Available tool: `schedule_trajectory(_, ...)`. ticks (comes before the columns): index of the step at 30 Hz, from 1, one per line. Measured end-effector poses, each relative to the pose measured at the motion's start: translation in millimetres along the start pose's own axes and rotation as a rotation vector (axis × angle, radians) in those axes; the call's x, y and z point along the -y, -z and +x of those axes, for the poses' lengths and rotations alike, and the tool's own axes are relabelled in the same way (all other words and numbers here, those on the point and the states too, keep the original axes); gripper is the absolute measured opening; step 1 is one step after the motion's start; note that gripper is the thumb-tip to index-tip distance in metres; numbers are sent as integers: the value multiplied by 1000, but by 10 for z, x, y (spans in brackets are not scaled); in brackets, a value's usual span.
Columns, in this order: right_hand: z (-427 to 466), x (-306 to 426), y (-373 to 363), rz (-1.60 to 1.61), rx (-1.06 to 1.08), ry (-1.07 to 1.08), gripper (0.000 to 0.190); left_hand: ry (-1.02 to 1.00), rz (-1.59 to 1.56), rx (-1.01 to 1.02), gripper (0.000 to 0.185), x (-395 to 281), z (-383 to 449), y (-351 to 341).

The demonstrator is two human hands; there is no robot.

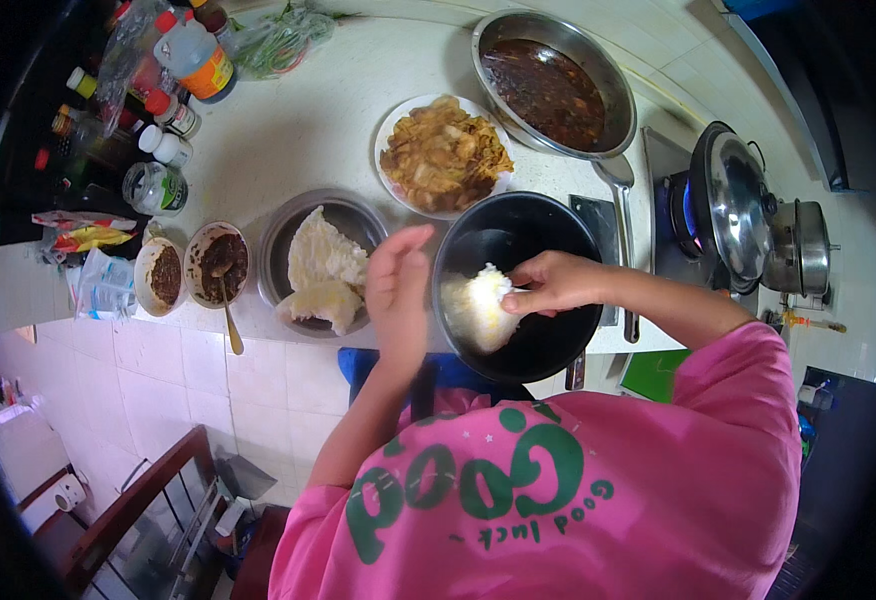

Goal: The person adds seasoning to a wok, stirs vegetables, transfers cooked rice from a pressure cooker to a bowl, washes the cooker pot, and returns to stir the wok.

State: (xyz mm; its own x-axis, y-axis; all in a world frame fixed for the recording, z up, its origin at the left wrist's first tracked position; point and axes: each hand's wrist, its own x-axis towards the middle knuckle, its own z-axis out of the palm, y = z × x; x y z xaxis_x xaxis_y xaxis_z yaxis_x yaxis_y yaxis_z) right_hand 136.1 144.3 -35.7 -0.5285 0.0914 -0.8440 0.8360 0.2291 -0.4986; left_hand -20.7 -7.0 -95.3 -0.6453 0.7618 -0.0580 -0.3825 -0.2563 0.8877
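My right hand (554, 283) grips a white, yellow-tinged lump of food (492, 311), perhaps cooked rice, over the inside of a black pot (535, 217). The lump's lower end is blurred. My left hand (400, 292) is raised between the pot and a steel bowl (269, 262), slightly blurred, with nothing visible in it. Inside that steel bowl lie large pale pieces of similar-looking food (325, 251). The left hand overlaps the bowl's right rim in view; whether it touches cannot be told.
Behind the pot are a plate of brownish sliced food (445, 154) and a large basin of dark liquid (546, 94). A ladle (624, 217) and a cleaver (595, 210) lie right, before a lit burner with a lidded wok (738, 202). Left are sauce bowls (216, 259) and bottles (194, 64).
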Motion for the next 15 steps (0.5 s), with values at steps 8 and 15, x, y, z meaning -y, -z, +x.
schedule_trajectory(8, -572, 303, 96, 363, -175, 114, 43, -181, 157, -60, 26, -392, -242, 311)
schedule_trajectory(15, -172, 1121, 122, 128, -261, 217, 54, -802, 860, -8, 36, -825, -198, 613)
